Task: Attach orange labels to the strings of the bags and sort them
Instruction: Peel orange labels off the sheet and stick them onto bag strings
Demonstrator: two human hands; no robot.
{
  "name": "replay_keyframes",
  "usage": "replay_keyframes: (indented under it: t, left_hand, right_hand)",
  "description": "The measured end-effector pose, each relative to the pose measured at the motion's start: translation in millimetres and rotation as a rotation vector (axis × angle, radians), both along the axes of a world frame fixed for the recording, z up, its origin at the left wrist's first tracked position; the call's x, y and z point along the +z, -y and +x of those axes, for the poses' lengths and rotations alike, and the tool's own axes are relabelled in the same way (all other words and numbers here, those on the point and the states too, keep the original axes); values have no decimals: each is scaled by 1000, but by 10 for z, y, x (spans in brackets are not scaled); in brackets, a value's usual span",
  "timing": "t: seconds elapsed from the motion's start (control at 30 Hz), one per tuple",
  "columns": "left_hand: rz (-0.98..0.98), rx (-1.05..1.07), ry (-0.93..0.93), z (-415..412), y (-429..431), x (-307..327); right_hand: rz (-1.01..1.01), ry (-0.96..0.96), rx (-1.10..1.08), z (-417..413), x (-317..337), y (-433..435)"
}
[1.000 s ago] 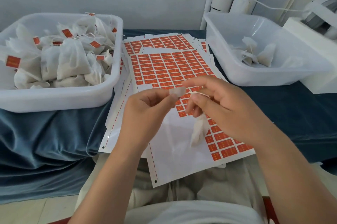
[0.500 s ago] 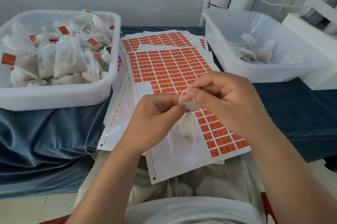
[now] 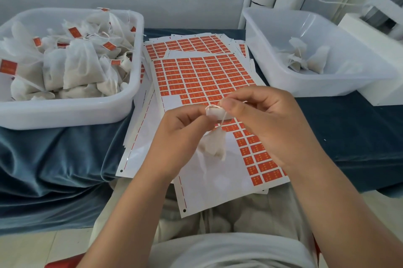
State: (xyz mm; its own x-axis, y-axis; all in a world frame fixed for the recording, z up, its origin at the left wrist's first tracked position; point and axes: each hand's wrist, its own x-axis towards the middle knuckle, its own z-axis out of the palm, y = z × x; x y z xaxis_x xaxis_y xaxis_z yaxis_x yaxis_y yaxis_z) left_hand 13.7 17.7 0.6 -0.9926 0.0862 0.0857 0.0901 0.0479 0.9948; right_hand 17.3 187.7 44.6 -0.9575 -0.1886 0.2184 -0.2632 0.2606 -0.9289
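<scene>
While your left hand (image 3: pixel 178 137) pinches a white tab (image 3: pixel 214 113), your right hand (image 3: pixel 270 128) fingers clamp the string (image 3: pixel 222 120), the bag (image 3: pixel 212 146) dangling beneath.

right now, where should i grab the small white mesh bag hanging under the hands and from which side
The small white mesh bag hangs limp below the left hand, which pinches a small white tab, and the right hand, which pinches the thin white string. Probably best: its gathered neck, pinched from below on the near side, since the hands crowd the top.
</scene>
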Motion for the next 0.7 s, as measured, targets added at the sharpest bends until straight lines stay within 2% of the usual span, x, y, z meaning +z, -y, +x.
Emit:
replay_keyframes:
  t: [0.5, 0.7]
  left_hand:
    - [-136, -73, -95, 32, 14, -33]
    - [-105, -66, -147, 28, 48, -32]
  right_hand:
    - [173, -23, -80, -61, -59, -14]
    - [133, -34, -119, -59, -143, 36]
